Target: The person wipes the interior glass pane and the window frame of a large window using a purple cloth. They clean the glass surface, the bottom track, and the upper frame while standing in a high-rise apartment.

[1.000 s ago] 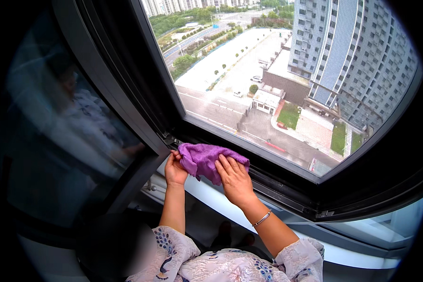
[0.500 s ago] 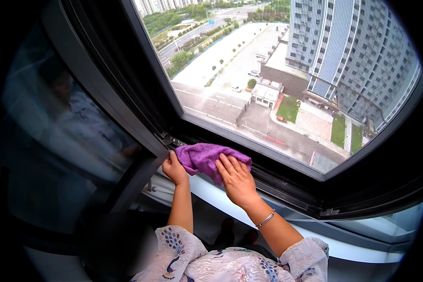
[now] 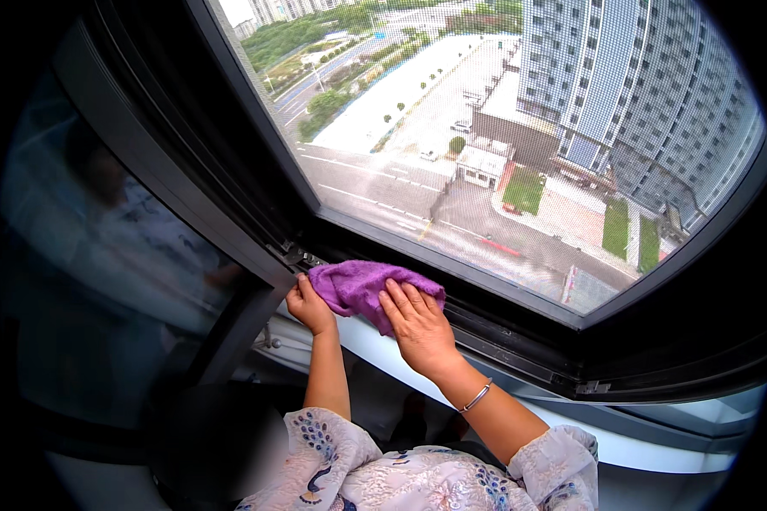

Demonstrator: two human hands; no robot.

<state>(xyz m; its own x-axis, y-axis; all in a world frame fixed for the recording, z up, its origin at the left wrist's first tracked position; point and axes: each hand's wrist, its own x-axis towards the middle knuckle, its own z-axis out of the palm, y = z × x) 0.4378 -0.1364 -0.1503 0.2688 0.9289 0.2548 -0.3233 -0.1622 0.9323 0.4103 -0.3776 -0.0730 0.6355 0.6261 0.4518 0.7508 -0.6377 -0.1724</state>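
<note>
Head view shows you the dark window frame (image 3: 520, 341) with its mesh screen (image 3: 486, 153), then the purple cloth (image 3: 358, 285) lying bunched on the lower track. Your right hand (image 3: 418, 328) presses flat on it, fingers spread; your left hand (image 3: 308, 307) pinches its left edge. Press outward and the screen might give. No containers are in sight.

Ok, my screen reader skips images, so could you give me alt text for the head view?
Both hands press a purple cloth onto the dark lower window frame: the left hand grips its end, the right hand lies flat on top. Beyond the insect screen, streets and tower blocks lie far below.
</note>
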